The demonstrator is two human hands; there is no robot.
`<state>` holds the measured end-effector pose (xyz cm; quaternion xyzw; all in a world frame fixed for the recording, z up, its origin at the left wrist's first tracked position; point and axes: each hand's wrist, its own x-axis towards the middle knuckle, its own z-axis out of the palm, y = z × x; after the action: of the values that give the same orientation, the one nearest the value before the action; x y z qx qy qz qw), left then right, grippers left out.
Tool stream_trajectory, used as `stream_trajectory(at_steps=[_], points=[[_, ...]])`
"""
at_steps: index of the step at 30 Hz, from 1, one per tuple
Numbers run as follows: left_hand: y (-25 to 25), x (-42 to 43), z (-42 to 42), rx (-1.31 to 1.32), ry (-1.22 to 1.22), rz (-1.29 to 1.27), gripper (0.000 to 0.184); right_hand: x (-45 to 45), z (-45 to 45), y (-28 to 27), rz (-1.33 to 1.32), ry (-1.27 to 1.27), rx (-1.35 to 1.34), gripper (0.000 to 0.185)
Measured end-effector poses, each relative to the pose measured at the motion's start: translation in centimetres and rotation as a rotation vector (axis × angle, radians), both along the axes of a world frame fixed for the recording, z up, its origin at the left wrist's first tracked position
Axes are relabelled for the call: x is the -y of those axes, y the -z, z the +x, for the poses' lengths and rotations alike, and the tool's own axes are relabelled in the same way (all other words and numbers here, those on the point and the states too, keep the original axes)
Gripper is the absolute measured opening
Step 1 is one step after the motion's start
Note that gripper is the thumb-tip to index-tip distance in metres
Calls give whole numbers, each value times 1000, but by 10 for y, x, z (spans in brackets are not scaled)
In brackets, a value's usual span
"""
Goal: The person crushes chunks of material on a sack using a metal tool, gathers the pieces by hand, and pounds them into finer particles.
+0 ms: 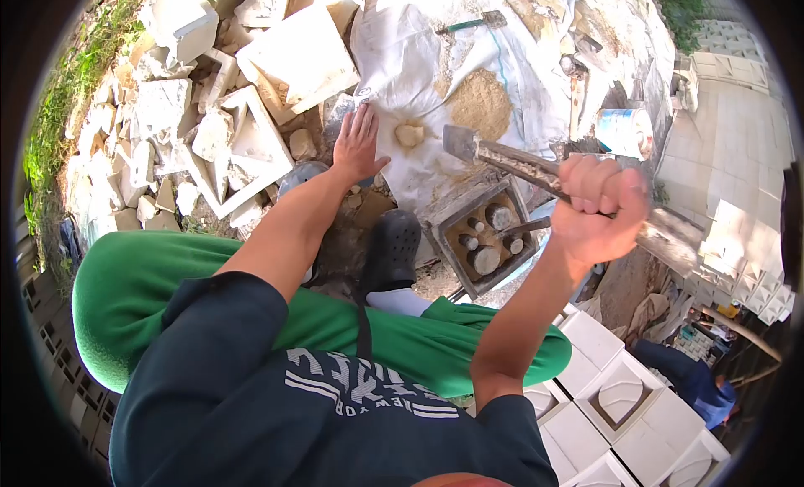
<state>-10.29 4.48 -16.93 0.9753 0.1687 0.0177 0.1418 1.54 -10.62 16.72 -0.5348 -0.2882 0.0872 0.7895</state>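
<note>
My right hand [603, 206] is wrapped round the wooden handle of a hammer [523, 164], raised at the right. The hammer's metal head points left, above the pale sheet [402, 60]. My left hand [356, 148] is stretched out with its fingers extended, at the edge of the sheet beside a greyish lump [335, 110]. Whether the palm presses on something is hidden. Below the hammer sits a square box [435, 236] holding several round pale plugs [484, 259] in brown material. A dark handle [526, 227] sticks out over its right side.
Broken white blocks [297, 64] and rubble pile up at the left. On the sheet lie a heap of sandy powder [480, 104], a green-handled tool [469, 24] and another hammer [576, 85]. A white bucket [624, 133] lies nearby. Patterned white blocks [620, 395] stand at lower right, near another person [695, 382].
</note>
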Motion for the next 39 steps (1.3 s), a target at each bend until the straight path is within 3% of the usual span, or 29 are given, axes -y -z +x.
stream_trajectory(at_steps=[4,5,7,8,11,16,18,19,21,23,25,29,35,39], points=[[-3,7,0,-113,-29,-47,92,-20,4,-17,-16,7,14,27],[0,7,0,-170,-40,-53,92,-20,11,9,-70,-68,24,33],[0,8,0,-174,-42,-79,92,-40,6,87,-201,224,-167,31],[0,10,0,-177,-44,-106,93,-35,13,161,-315,148,-46,28],[-2,10,3,-228,-48,-142,91,-41,11,167,-240,163,-205,27],[-8,10,6,-250,-71,-162,91,-45,13,121,-215,108,-216,28],[-7,10,3,-220,-67,-162,90,-45,13,66,-251,117,-154,28],[-6,10,3,-224,-68,-163,90,-44,17,41,-150,-77,-13,31],[-6,9,2,-203,-79,-198,89,-43,16,-7,-19,-118,-34,31],[-7,9,3,-209,-83,-199,89,-41,16,-22,-70,-135,-7,32],[-9,10,4,-215,-85,-199,89,-40,20,-6,-119,-127,5,32],[-19,3,8,-300,-97,-240,89,-50,20,169,-263,137,-183,27],[-9,-20,12,-456,52,-238,90,-46,19,147,-288,78,-191,28],[-18,-35,21,-592,143,-264,95,-47,14,59,-55,66,-159,26]])
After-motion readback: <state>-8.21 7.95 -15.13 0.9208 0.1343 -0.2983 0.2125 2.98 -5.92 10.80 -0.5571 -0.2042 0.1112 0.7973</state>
